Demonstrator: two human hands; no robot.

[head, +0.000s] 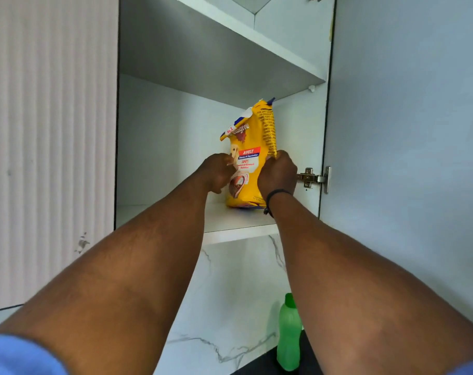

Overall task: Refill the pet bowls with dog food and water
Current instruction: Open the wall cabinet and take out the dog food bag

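Observation:
A yellow dog food bag (253, 147) stands upright on the lower shelf (230, 220) of an open wall cupboard, its torn top folded over. Both my arms reach up to it. My left hand (216, 171) grips the bag's left side with curled fingers. My right hand (277, 173) grips its right edge, a dark band on the wrist. A green water bottle (288, 336) stands on the dark counter below, partly hidden by my right forearm. No pet bowls are in view.
The cupboard door (408, 131) hangs open to the right on a metal hinge (312, 178). An upper shelf (230, 63) sits above the bag. A ribbed white door (49, 144) closes the unit to the left. White marble backsplash (230, 293) runs below the cupboard.

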